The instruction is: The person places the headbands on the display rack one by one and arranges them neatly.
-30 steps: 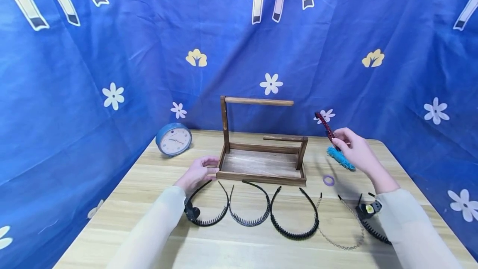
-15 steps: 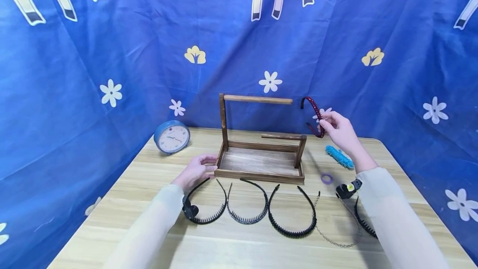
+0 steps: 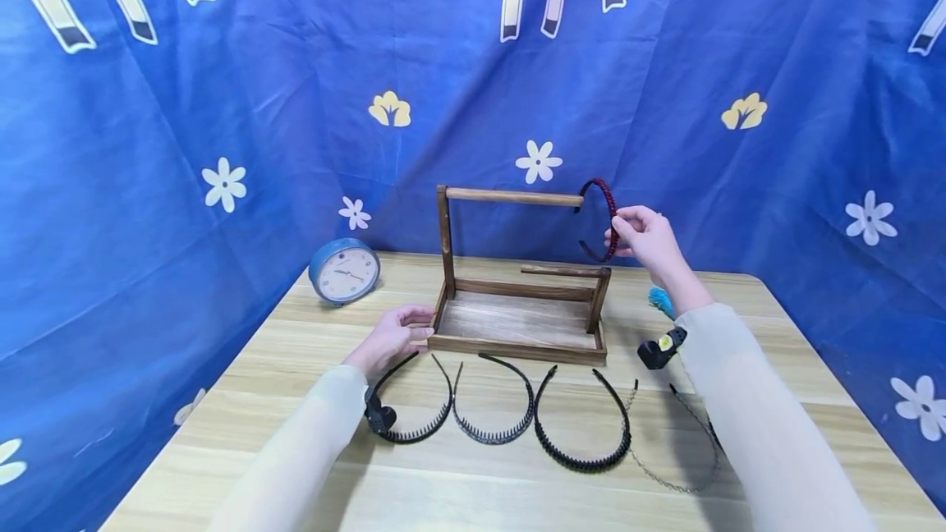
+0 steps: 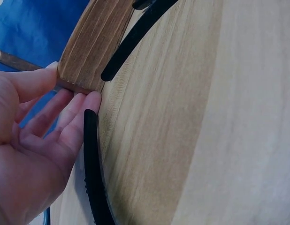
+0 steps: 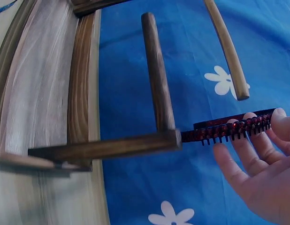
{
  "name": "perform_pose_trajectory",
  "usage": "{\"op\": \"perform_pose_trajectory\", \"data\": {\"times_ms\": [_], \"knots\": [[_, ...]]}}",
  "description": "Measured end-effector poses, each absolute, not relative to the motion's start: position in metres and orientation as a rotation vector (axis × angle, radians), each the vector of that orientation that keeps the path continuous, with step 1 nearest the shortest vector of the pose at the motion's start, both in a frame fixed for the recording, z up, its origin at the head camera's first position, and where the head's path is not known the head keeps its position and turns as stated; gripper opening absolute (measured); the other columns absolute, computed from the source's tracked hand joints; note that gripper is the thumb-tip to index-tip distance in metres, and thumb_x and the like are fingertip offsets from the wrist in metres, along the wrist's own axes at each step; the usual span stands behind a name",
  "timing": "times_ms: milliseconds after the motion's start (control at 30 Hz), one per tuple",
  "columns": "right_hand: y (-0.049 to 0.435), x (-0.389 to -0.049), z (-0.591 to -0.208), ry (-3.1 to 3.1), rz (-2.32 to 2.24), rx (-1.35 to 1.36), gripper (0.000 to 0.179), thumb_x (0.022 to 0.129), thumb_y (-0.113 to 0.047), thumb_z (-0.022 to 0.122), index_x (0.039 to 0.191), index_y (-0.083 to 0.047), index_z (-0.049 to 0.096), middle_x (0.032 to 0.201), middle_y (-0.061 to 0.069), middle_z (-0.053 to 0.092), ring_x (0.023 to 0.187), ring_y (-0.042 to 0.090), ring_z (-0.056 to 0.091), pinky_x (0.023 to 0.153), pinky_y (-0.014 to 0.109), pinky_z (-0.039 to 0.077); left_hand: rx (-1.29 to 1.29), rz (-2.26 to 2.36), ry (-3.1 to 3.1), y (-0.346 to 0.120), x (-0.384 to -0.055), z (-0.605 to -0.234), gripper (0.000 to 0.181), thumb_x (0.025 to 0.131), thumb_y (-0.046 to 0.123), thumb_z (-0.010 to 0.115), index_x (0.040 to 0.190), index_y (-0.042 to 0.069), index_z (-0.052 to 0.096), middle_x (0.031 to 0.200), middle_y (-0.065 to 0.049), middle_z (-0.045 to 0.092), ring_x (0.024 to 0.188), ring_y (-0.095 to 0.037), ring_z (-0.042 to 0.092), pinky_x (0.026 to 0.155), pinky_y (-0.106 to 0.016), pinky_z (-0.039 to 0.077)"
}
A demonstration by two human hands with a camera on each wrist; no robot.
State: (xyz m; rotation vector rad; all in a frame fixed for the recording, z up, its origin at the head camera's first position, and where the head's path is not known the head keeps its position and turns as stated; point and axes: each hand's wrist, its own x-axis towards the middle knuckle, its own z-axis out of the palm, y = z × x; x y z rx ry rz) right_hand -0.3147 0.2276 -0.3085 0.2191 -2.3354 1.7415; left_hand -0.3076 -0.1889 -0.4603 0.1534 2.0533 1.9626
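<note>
My right hand (image 3: pixel 650 245) pinches a dark red, beaded toothed headband (image 3: pixel 611 208) between thumb and fingers. It is held upright in the air, its open ends facing left, by the free tip of the upper bar (image 3: pixel 517 198) of a wooden rack (image 3: pixel 517 349). In the right wrist view, a gap shows between the headband (image 5: pixel 234 127) and the upper bar (image 5: pixel 227 47); the headband's far end passes behind the lower bar's post (image 5: pixel 135 144). My left hand (image 3: pixel 392 339) holds the rack's left end, thumb (image 4: pixel 39 83) at its corner and fingers against the end face.
A row of headbands, including a black one (image 3: pixel 584 462) and a thin metal one (image 3: pixel 676 487), lies in front of the rack. A blue clock (image 3: pixel 344 272) stands back left. A turquoise fuzzy item (image 3: pixel 661 302) is partly hidden by the right arm. Blue cloth hangs behind.
The right hand has carried the red headband up and left, from above the turquoise item to the upper bar's tip, turning it so its curve shows. The left hand stays on the rack.
</note>
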Motion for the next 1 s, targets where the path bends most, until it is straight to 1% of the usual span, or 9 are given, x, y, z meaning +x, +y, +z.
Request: {"op": "perform_pose_trajectory", "data": {"times_ms": [100, 200, 300, 433, 600, 633, 833, 1000], "knots": [[0.222, -0.317, -0.308, -2.351, 1.798, 0.206, 0.036, 0.097, -0.022, 0.05, 0.12, 0.004, 0.048, 0.088, 0.006, 0.064, 0.078, 0.014, 0.065, 0.08, 0.049, 0.054, 0.134, 1.962, 2.048, -0.187, -0.308, -0.461, 0.049, 0.085, -0.008, 0.056, 0.132, -0.003, 0.043, 0.134, -0.022, 0.042, 0.114, -0.037, 0.047, 0.089, -0.049, 0.05], [0.215, -0.321, -0.307, -2.338, 1.873, 0.202, 0.035, 0.097, -0.021, 0.05, 0.121, 0.004, 0.047, 0.087, 0.005, 0.063, 0.079, 0.016, 0.065, 0.083, 0.052, 0.052, 0.127, 1.958, 2.044, -0.187, -0.308, -0.46, 0.049, 0.085, -0.008, 0.056, 0.132, -0.003, 0.043, 0.134, -0.022, 0.041, 0.114, -0.037, 0.046, 0.089, -0.048, 0.05], [0.205, -0.326, -0.304, -2.324, 1.913, 0.208, 0.035, 0.097, -0.02, 0.05, 0.121, 0.005, 0.047, 0.085, 0.005, 0.064, 0.077, 0.017, 0.066, 0.082, 0.05, 0.053, 0.125, 1.961, 2.045, -0.187, -0.308, -0.46, 0.049, 0.085, -0.008, 0.055, 0.132, -0.003, 0.042, 0.134, -0.022, 0.042, 0.115, -0.037, 0.046, 0.088, -0.048, 0.05], [0.188, -0.333, -0.3, -2.33, 1.944, 0.193, 0.037, 0.096, -0.018, 0.051, 0.123, 0.006, 0.046, 0.088, 0.012, 0.065, 0.073, 0.014, 0.065, 0.08, 0.048, 0.054, 0.134, 1.968, 2.043, -0.188, -0.307, -0.46, 0.048, 0.086, -0.008, 0.055, 0.132, -0.004, 0.042, 0.135, -0.023, 0.041, 0.116, -0.038, 0.045, 0.09, -0.05, 0.049], [0.166, -0.336, -0.295, -2.343, 1.972, 0.128, 0.034, 0.096, -0.019, 0.051, 0.122, 0.004, 0.048, 0.089, 0.011, 0.065, 0.075, 0.016, 0.064, 0.079, 0.046, 0.055, 0.131, 1.977, 2.039, -0.189, -0.307, -0.459, 0.049, 0.086, -0.008, 0.055, 0.132, -0.004, 0.042, 0.135, -0.022, 0.04, 0.115, -0.037, 0.045, 0.091, -0.05, 0.048], [0.163, -0.337, -0.294, -2.341, 1.979, 0.117, 0.034, 0.096, -0.019, 0.051, 0.122, 0.003, 0.048, 0.087, 0.008, 0.064, 0.076, 0.017, 0.065, 0.078, 0.046, 0.055, 0.13, 1.976, 2.038, -0.189, -0.307, -0.46, 0.049, 0.086, -0.008, 0.055, 0.132, -0.004, 0.041, 0.135, -0.023, 0.04, 0.115, -0.037, 0.045, 0.091, -0.05, 0.048], [0.143, -0.341, -0.292, -2.317, 2.032, 0.082, 0.034, 0.096, -0.019, 0.051, 0.122, 0.003, 0.05, 0.091, 0.013, 0.064, 0.08, 0.022, 0.065, 0.081, 0.049, 0.054, 0.131, 1.968, 2.05, -0.189, -0.307, -0.459, 0.048, 0.086, -0.007, 0.055, 0.132, -0.004, 0.042, 0.135, -0.022, 0.041, 0.113, -0.034, 0.047, 0.09, -0.049, 0.049], [0.124, -0.345, -0.291, -2.294, 2.09, 0.063, 0.031, 0.095, -0.018, 0.053, 0.119, 0.003, 0.052, 0.089, 0.011, 0.064, 0.077, 0.021, 0.064, 0.082, 0.05, 0.053, 0.114, 1.972, 2.055, -0.188, -0.306, -0.458, 0.047, 0.086, -0.009, 0.054, 0.132, -0.003, 0.043, 0.134, -0.021, 0.042, 0.111, -0.033, 0.048, 0.09, -0.049, 0.049]]}}
